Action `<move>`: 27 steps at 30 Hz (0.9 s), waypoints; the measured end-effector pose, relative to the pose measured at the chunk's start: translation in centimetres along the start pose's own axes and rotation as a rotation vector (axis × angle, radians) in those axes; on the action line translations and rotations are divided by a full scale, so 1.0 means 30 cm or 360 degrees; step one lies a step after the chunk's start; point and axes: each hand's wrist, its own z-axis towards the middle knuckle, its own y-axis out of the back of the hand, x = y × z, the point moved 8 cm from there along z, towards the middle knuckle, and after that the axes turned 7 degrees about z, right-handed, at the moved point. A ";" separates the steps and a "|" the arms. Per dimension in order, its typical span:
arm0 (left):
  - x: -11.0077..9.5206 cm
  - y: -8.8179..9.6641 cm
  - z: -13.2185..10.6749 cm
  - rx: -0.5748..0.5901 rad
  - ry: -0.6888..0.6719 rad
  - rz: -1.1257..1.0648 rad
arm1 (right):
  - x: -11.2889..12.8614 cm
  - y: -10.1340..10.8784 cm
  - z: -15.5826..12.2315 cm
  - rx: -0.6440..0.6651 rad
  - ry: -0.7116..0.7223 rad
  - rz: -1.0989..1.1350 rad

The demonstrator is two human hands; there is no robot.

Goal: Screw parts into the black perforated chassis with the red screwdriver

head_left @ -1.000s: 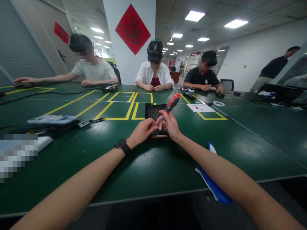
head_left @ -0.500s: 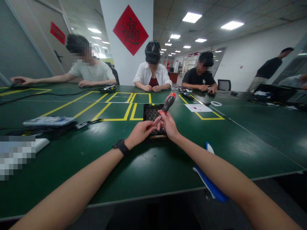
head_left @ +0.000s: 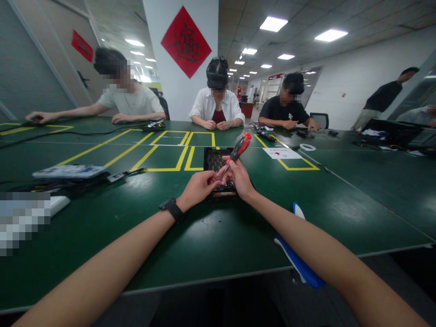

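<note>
A screwdriver (head_left: 240,147) with a black and red handle is tilted in my right hand (head_left: 242,180). Its handle points up and away to the right, and the thin shaft slants down to the left. My left hand (head_left: 199,187) is closed in a pinch at the tip of the shaft. Whatever lies between those fingertips is too small to make out. Below both hands, a black open tray (head_left: 211,158) rests on the green table (head_left: 204,240). The hands cover part of the tray, and its dark, bumpy inside is hard to read.
A blue and white object (head_left: 299,263) juts over the front edge by my right forearm. Left lie a flat box (head_left: 70,171) and dark cables (head_left: 75,185). Beyond the tray are yellow tape lines, a white sheet (head_left: 282,153) and a tape roll (head_left: 307,147). Several people sit opposite.
The screwdriver has turned slightly, showing more red on its handle. My hands stay in nearly the same place. Opposite, the right-hand person's arm reaches farther right, and the left-hand person's hand has shifted.
</note>
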 end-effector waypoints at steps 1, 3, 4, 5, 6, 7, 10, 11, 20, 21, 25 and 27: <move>0.001 -0.002 0.000 0.0008 -0.0004 -0.0010 | 0.000 0.002 0.000 -0.0009 -0.0001 0.0006; 0.003 -0.005 0.000 0.0021 -0.0006 -0.0039 | -0.001 0.007 0.000 -0.0031 -0.0004 0.0017; 0.003 -0.006 0.000 0.0024 -0.0006 -0.0053 | -0.003 0.008 0.001 -0.0035 -0.0008 0.0018; 0.002 -0.006 0.000 0.0024 -0.0006 -0.0063 | -0.004 0.009 0.001 -0.0034 -0.0009 0.0016; 0.001 -0.006 0.000 0.0026 -0.0006 -0.0076 | -0.004 0.008 0.002 -0.0031 -0.0005 0.0009; -0.002 -0.006 -0.001 0.0029 -0.0007 -0.0092 | -0.003 0.009 0.003 -0.0031 0.0008 -0.0002; -0.009 -0.007 -0.002 0.0046 0.0008 -0.0159 | 0.006 0.011 0.004 -0.0047 0.0077 -0.0042; -0.009 -0.007 -0.003 0.0051 0.0024 -0.0183 | 0.009 0.011 0.003 -0.0053 0.0097 -0.0049; 0.003 -0.007 0.000 0.0051 0.0039 -0.0129 | 0.014 0.015 0.003 -0.0103 0.0080 -0.0038; 0.003 -0.007 0.000 0.0059 0.0032 -0.0129 | 0.008 0.017 0.004 -0.0099 0.0054 -0.0018; -0.004 -0.017 -0.001 0.0154 -0.0012 -0.0223 | -0.022 0.030 0.009 -0.0084 -0.0062 0.0076; -0.009 -0.020 -0.002 0.0180 -0.0025 -0.0234 | -0.029 0.039 0.010 -0.0101 -0.0081 0.0086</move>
